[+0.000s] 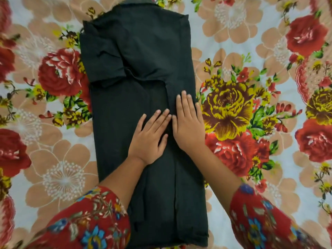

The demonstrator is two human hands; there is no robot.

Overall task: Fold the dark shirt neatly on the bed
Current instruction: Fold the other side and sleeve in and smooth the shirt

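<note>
The dark shirt (136, 56) lies on the bed as a long narrow strip, collar at the far end and hem near me. Both sides and the short sleeves are folded in over its back. My left hand (150, 136) lies flat on the middle of the shirt with straight fingers. My right hand (187, 123) presses flat beside it, along the inner edge of the right folded panel, fingers pointing away from me. The two hands touch each other. Neither hand grips the cloth.
The bed is covered by a floral sheet (251, 42) with red, yellow and peach flowers, spreading on all sides of the shirt. My forearms in red flowered sleeves (93, 218) come in from the bottom edge.
</note>
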